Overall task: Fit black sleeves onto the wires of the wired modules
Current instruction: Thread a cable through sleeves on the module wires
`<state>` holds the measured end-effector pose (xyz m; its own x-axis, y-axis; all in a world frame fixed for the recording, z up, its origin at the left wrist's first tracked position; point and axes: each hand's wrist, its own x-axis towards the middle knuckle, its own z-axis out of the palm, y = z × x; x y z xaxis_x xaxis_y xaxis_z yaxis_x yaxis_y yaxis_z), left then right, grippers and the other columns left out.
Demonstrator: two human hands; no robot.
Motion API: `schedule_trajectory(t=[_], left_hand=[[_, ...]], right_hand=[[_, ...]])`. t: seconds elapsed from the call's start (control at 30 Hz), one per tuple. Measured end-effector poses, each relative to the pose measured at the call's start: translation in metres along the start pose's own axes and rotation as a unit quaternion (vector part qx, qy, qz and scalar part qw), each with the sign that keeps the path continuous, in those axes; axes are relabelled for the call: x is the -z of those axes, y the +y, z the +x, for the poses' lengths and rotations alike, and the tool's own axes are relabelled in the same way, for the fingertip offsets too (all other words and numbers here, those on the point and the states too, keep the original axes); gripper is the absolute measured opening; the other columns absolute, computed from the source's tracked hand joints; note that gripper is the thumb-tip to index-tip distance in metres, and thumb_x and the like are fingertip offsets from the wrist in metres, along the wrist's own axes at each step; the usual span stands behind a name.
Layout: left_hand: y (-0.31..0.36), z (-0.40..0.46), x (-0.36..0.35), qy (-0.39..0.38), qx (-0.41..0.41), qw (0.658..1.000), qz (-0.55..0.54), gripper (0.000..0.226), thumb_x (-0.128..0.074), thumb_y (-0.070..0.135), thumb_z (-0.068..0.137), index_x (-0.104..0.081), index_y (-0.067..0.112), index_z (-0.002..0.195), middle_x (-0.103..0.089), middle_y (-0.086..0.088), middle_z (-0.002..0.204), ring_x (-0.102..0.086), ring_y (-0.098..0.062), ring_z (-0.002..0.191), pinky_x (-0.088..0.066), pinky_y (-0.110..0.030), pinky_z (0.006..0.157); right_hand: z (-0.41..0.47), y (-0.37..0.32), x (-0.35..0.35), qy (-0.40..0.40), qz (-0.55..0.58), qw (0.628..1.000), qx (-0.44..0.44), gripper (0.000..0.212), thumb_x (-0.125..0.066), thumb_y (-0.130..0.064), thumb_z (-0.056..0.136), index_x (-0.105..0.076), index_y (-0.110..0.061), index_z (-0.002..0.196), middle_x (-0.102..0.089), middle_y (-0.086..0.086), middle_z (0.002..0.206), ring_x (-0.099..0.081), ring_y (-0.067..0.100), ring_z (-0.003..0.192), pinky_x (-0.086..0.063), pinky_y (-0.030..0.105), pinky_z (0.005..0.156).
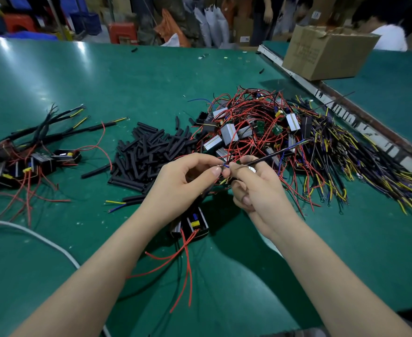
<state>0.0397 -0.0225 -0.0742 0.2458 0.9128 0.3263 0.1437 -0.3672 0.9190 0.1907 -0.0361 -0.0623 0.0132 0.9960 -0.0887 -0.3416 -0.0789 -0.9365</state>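
Head view, left hand [190,176] pinching wires [225,165], right hand [253,186] gripping black sleeve [268,157]

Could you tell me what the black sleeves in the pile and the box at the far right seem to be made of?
The black sleeves look like matte rubber or plastic tubing: dull, some flattened. The box looks like plain brown cardboard, with torn flaps.

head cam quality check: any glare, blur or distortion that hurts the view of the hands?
Head view: two glare streaks on the green table far left, away from the work; wide-angle bending at the edges, see the table rail; background soft; left hand and right hand sharp, evenly lit, casting shadow on the module beneath.
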Motion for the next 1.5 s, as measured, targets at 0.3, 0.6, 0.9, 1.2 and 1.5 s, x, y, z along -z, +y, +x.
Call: schedule_trajectory(t=[0.3,0.6,0.9,1.2,1.5], left_hand=[[0.0016,-0.0032,-0.0029,0.059,-0.059,0.994,0.073,0.008,-0.063,0.018,0.090,-0.070,0.020,0.092,-0.072,0.007,0.081,-0.065,-0.017,0.074,-0.053,-0.034,0.072],[0.0042,-0.0044,-0.0077,0.089,-0.075,0.990,0.077,0.005,-0.061,0.022,0.086,-0.062,0.026,0.089,-0.068,0.006,0.076,-0.057,-0.017,0.064,-0.048,-0.033,0.064],[0.0038,-0.0026,-0.0039,0.070,-0.080,0.989,0.101,0.008,-0.062,0.012,0.081,-0.064,0.020,0.080,-0.065,0.000,0.072,-0.059,-0.017,0.068,-0.048,-0.029,0.064],[0.0021,-0.0033,-0.0002,0.060,-0.208,0.925,0.313,0.007,-0.059,0.008,0.081,-0.065,0.008,0.080,-0.059,-0.002,0.074,-0.055,-0.018,0.069,-0.047,-0.031,0.062],[0.0054,-0.0041,-0.0014,0.060,-0.122,0.974,0.180,0.017,-0.066,0.012,0.080,-0.059,0.027,0.082,-0.061,0.016,0.070,-0.055,0.003,0.066,-0.038,-0.006,0.060]], right_hand=[[0.0017,0.0033,-0.0003,-0.002,-0.004,1.000,-0.015,0.015,-0.048,-0.005,0.095,-0.039,-0.017,0.092,-0.062,-0.002,0.063,-0.024,0.007,0.031,-0.017,0.012,0.033],[-0.0006,0.0057,-0.0040,-0.004,-0.015,1.000,0.015,0.015,-0.046,-0.004,0.093,-0.039,-0.016,0.097,-0.061,-0.002,0.065,-0.023,0.006,0.032,-0.016,0.013,0.036],[-0.0021,0.0044,-0.0050,-0.030,-0.027,0.999,-0.008,0.012,-0.043,-0.003,0.095,-0.047,-0.014,0.095,-0.053,-0.001,0.059,-0.023,0.006,0.032,-0.017,0.012,0.035],[-0.0019,0.0035,-0.0043,-0.029,-0.016,0.999,-0.014,0.015,-0.037,-0.002,0.094,-0.045,-0.015,0.097,-0.052,-0.002,0.057,-0.021,0.007,0.031,-0.016,0.013,0.035],[-0.0015,0.0103,-0.0025,0.001,-0.118,0.989,0.086,0.014,-0.058,-0.006,0.089,-0.049,-0.017,0.092,-0.058,0.001,0.063,-0.037,0.007,0.038,-0.033,0.017,0.039]])
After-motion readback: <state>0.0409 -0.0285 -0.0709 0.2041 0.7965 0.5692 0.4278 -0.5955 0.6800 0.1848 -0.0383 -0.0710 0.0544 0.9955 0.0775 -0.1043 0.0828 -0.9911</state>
